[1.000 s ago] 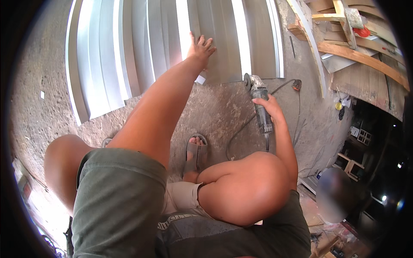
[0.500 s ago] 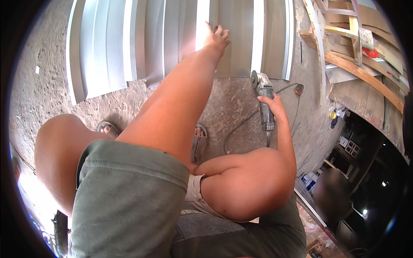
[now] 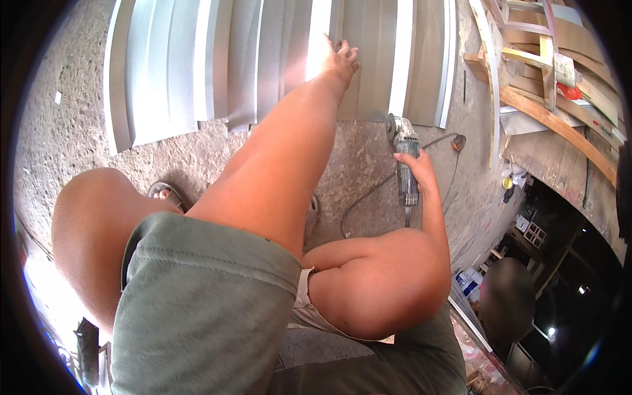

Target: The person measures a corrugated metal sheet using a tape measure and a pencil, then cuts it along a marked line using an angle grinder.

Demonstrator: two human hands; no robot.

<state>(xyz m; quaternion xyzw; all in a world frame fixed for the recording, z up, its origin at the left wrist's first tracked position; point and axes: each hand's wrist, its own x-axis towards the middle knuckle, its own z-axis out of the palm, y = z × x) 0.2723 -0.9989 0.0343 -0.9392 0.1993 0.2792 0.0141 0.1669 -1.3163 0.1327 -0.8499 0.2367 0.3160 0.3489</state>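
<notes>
My left hand (image 3: 341, 58) rests flat with spread fingers on a grey ribbed metal sheet (image 3: 263, 59) lying on the concrete floor. My right hand (image 3: 416, 170) grips the body of a grey angle grinder (image 3: 405, 155). Its disc end (image 3: 394, 125) sits at the near edge of the sheet. The grinder's black cord (image 3: 368, 197) trails over the floor toward me. I am crouched, with both knees and a sandalled foot (image 3: 168, 193) in view below.
Rough concrete floor (image 3: 66, 138) lies around the sheets. Wooden planks and a frame (image 3: 546, 66) are stacked at the upper right. A drop to a darker lower level (image 3: 559, 276) opens at the right, with another person blurred there.
My left hand has slid further up and right across the metal sheet. The grinder in my right hand has moved up to the sheet's near edge.
</notes>
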